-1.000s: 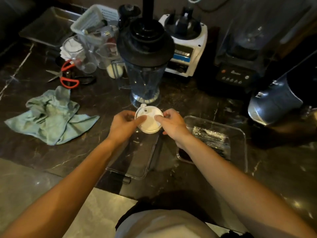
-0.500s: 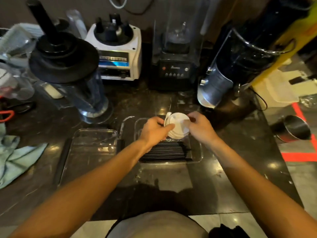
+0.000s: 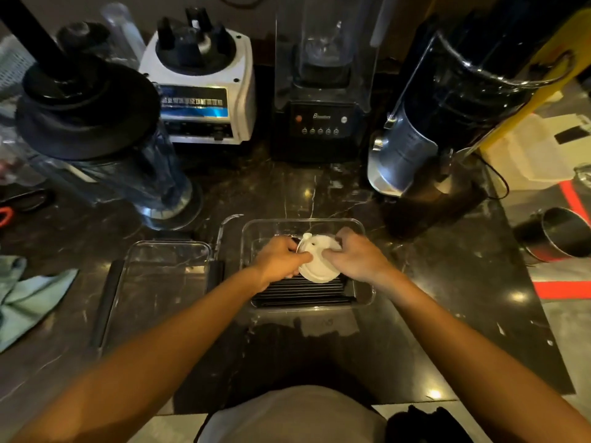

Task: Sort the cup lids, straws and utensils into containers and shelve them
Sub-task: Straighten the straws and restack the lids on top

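Holding lid [image 3: 319, 262] over straw-filled container [image 3: 364, 295]

One head-worn camera, looking forward and down from above the bench [image 3: 319, 193].

The wide lens bends the edges. It sits close over the clear box [image 3: 358, 227] near the frame's middle; both forearms reach in from the bottom corners toward that box, the person's chest lies below it, and blenders [image 3: 323, 91] line the bench's far side behind it.
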`<state>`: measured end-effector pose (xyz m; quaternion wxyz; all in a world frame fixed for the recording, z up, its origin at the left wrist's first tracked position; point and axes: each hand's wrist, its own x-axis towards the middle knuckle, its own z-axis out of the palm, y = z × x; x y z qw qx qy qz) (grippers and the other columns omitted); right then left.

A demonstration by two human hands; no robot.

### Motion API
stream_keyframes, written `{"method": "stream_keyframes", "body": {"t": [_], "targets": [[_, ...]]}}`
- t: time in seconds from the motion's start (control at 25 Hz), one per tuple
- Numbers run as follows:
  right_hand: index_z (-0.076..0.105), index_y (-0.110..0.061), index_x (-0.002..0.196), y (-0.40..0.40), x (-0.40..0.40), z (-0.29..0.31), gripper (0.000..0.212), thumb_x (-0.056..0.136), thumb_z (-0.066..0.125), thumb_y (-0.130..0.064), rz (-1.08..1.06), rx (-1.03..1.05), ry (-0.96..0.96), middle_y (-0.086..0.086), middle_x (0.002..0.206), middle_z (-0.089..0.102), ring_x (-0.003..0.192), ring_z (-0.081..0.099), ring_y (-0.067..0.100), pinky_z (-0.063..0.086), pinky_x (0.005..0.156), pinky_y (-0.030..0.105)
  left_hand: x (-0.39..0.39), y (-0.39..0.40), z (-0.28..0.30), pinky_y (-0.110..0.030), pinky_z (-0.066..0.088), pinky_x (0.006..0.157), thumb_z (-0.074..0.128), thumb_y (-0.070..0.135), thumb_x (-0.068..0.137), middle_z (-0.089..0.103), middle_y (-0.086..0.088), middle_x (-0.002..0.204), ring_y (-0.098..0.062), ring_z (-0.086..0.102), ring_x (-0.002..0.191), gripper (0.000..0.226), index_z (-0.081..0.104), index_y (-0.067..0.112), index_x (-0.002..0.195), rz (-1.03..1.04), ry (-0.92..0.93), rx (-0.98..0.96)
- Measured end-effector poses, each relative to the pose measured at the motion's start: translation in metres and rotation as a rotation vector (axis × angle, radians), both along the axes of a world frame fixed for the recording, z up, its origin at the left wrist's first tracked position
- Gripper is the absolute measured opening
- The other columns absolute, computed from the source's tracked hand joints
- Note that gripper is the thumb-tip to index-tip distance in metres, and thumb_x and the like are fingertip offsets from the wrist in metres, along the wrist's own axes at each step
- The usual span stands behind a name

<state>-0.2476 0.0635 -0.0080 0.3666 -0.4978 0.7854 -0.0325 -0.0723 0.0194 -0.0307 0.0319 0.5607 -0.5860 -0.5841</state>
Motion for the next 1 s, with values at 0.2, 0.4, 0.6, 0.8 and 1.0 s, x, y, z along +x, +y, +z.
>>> {"method": "stream_keyframes", "body": {"t": [0.2,0.4,0.6,0.8,1.0], "targets": [[0.061,-0.025,0.101,-0.003,0.015,-0.008,0.011,0.094,0.067,-0.029,-0.060,0.041,-0.257,-0.010,0.098,0.064,0.088,0.064,0.008,0.065,0.067,0.033,0.017,-0.016,0.004,-0.042,0.062,0.082,0.066,0.028,0.092,0.075,-0.013,0.095,-0.025,0.075,0.090,0.023,0.067,0.009,0.104,-0.208,-0.155,-0.014],[0.064,-0.014,0.114,-0.003,0.030,-0.021,0.029,0.095,0.067,-0.036,-0.055,0.092,-0.270,0.005,0.110,0.070,0.095,0.071,0.021,0.064,0.062,0.032,0.025,-0.021,0.011,-0.030,0.044,0.061,0.062,0.028,0.092,0.063,-0.006,0.085,-0.023,0.062,0.082,0.017,0.058,0.012,0.095,-0.388,-0.301,-0.101],[0.064,-0.019,0.097,0.003,0.043,-0.027,0.015,0.097,0.066,-0.034,-0.033,0.080,-0.295,0.001,0.094,0.069,0.091,0.070,0.021,0.065,0.065,0.039,0.026,-0.023,0.018,-0.031,0.042,0.075,0.059,0.021,0.097,0.062,-0.016,0.120,-0.032,0.062,0.111,0.034,0.055,0.003,0.126,-0.508,-0.437,-0.206],[0.067,-0.014,0.095,0.001,0.054,-0.032,0.018,0.098,0.065,-0.032,-0.025,0.061,-0.322,0.013,0.098,0.073,0.093,0.073,0.031,0.064,0.072,0.049,0.027,-0.021,0.015,-0.034,0.050,0.086,0.060,0.013,0.097,0.061,-0.020,0.129,-0.034,0.062,0.117,0.034,0.056,0.001,0.128,-0.563,-0.540,-0.388],[0.072,-0.006,0.091,0.003,0.057,-0.047,0.030,0.095,0.069,-0.035,-0.032,0.039,-0.341,0.008,0.075,0.068,0.070,0.067,0.025,0.061,0.067,0.045,0.028,-0.020,0.012,-0.038,0.054,0.087,0.063,0.009,0.093,0.065,-0.019,0.123,-0.034,0.065,0.113,0.029,0.060,0.003,0.121,-0.597,-0.569,-0.505]]}}
